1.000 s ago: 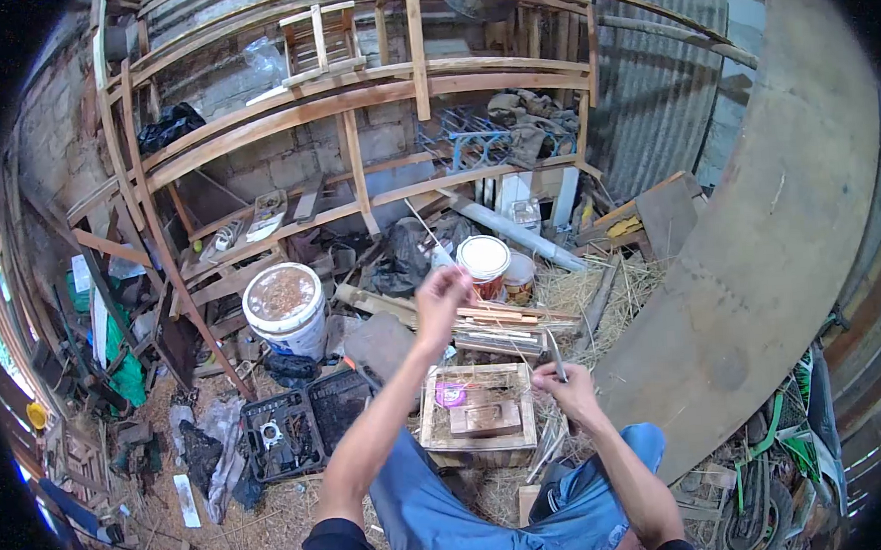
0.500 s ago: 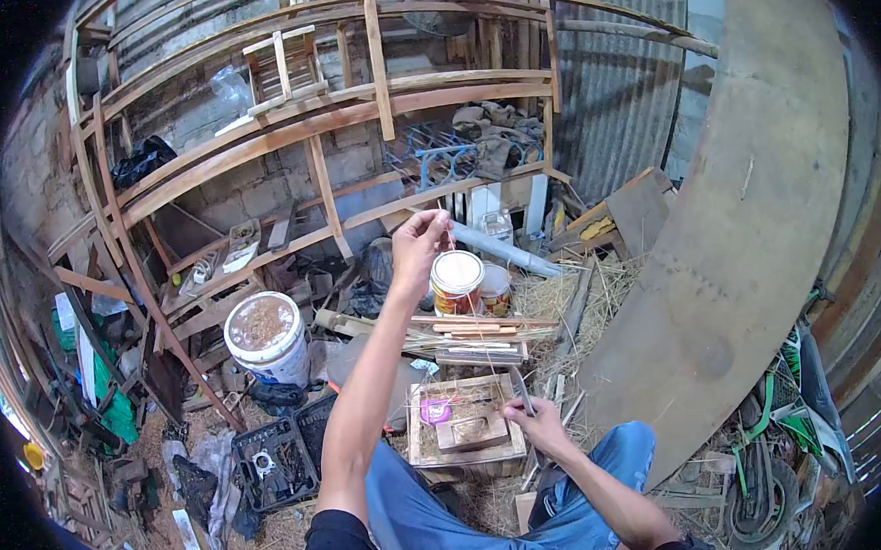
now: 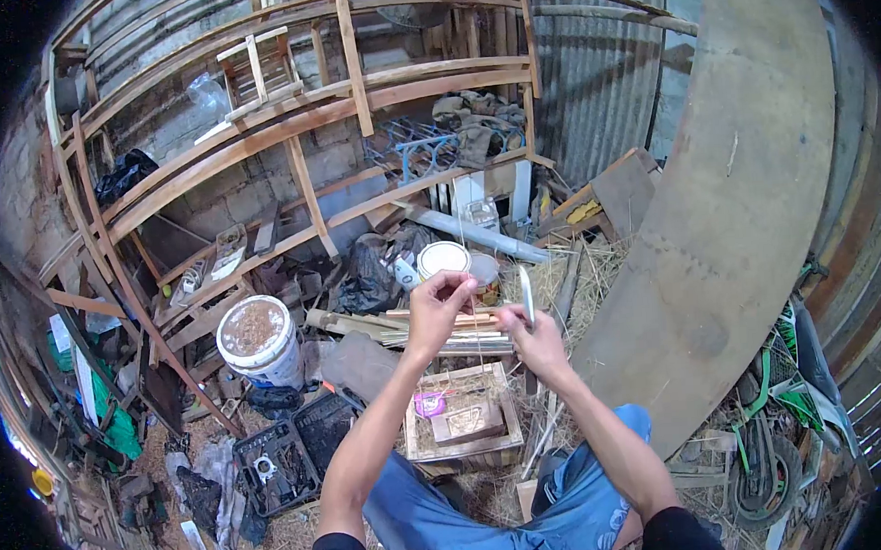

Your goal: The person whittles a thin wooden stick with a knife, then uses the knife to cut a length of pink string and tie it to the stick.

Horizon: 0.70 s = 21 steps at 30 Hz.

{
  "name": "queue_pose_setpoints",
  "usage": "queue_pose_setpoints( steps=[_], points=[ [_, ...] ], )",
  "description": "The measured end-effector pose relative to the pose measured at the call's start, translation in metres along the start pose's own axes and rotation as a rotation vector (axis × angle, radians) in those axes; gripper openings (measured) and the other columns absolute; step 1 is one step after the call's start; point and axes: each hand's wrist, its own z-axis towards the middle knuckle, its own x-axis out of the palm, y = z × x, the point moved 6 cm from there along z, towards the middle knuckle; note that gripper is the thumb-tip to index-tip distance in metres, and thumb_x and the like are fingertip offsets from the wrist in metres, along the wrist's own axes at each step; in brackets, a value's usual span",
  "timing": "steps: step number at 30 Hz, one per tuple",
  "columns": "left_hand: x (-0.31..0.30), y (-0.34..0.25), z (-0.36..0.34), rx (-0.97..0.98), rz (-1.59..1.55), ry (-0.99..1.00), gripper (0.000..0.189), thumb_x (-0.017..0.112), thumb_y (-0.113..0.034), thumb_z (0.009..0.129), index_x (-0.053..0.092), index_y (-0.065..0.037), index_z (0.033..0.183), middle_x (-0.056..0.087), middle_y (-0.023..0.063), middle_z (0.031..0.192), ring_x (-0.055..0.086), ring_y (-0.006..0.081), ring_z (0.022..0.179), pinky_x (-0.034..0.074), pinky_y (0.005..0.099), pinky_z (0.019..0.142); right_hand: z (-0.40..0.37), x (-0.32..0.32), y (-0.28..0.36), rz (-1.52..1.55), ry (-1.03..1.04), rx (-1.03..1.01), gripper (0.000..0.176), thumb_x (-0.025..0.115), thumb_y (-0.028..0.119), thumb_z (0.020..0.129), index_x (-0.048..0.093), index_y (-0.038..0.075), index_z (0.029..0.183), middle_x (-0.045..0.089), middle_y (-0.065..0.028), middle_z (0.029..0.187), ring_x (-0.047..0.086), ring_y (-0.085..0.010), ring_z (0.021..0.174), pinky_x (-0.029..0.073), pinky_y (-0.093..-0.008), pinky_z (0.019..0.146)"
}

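Observation:
My left hand (image 3: 440,315) is closed, thumb and fingertips pinching a thin strip (image 3: 479,338) that hangs down and also runs up past the fingers. Close on its right, my right hand (image 3: 539,349) wraps round a knife, whose pale blade (image 3: 527,295) points upward. Below both hands is a shallow wooden box (image 3: 513,426) between my knees. Inside lie a wooden block (image 3: 468,423) and a pink round object (image 3: 429,404). Just beyond the box sits a bundle of thin wooden sticks (image 3: 393,327), partly hidden by my hands.
A white bucket (image 3: 260,349) with brown material on its lid stands to the left, near an open black tool case (image 3: 271,468). Ahead is a lidded tub (image 3: 444,259). A large board (image 3: 697,222) leans on the right. Wooden shelving (image 3: 254,135) lines the wall.
My left hand has come down with the strip. My right hand has risen with the knife, so the two hands are now close together above the box. The view has shifted slightly.

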Motion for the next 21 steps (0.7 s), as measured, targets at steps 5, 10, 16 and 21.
queue_pose_setpoints(
  steps=[5, 10, 16, 21],
  points=[
    [0.002, 0.000, -0.003, -0.020, 0.133, 0.012, 0.014, 0.063, -0.009, 0.089, 0.066, 0.003, 0.095, 0.063, 0.0033, 0.073, 0.056, 0.0069, 0.061, 0.046, 0.0222, 0.056, 0.020, 0.005, 0.047, 0.309, 0.225, 0.136, 0.040, 0.041, 0.036, 0.100, 0.047, 0.008, 0.128, 0.051, 0.0013, 0.069, 0.037, -0.0026, 0.049, 0.030, -0.0178, 0.042],
    [0.005, -0.029, -0.003, 0.201, 0.444, -0.006, 0.013, 0.065, -0.007, 0.085, 0.067, 0.001, 0.095, 0.064, 0.0072, 0.072, 0.053, 0.0091, 0.058, 0.042, 0.0263, 0.053, 0.045, -0.003, 0.072, 0.407, 0.573, 0.277, 0.032, 0.041, 0.033, 0.100, 0.048, 0.009, 0.121, 0.051, 0.0003, 0.073, 0.033, -0.0012, 0.046, 0.024, -0.0141, 0.039],
    [0.011, -0.039, -0.021, 0.313, 0.476, -0.018, 0.008, 0.066, -0.004, 0.082, 0.065, 0.002, 0.088, 0.059, 0.0091, 0.074, 0.054, 0.0165, 0.061, 0.042, 0.0286, 0.056, 0.041, -0.008, 0.060, 0.550, 0.696, 0.408, 0.039, 0.045, 0.034, 0.099, 0.047, 0.008, 0.128, 0.045, 0.0021, 0.066, 0.029, -0.0013, 0.045, 0.021, -0.0152, 0.037],
    [0.015, -0.038, -0.036, 0.310, 0.497, 0.060, 0.006, 0.066, -0.003, 0.082, 0.065, 0.001, 0.087, 0.056, 0.0092, 0.073, 0.055, 0.0179, 0.062, 0.042, 0.0292, 0.056, 0.031, -0.028, 0.050, 0.627, 0.605, 0.392, 0.040, 0.045, 0.031, 0.099, 0.048, 0.001, 0.125, 0.040, 0.0045, 0.062, 0.025, -0.0003, 0.042, 0.019, -0.0165, 0.035]
  ],
)
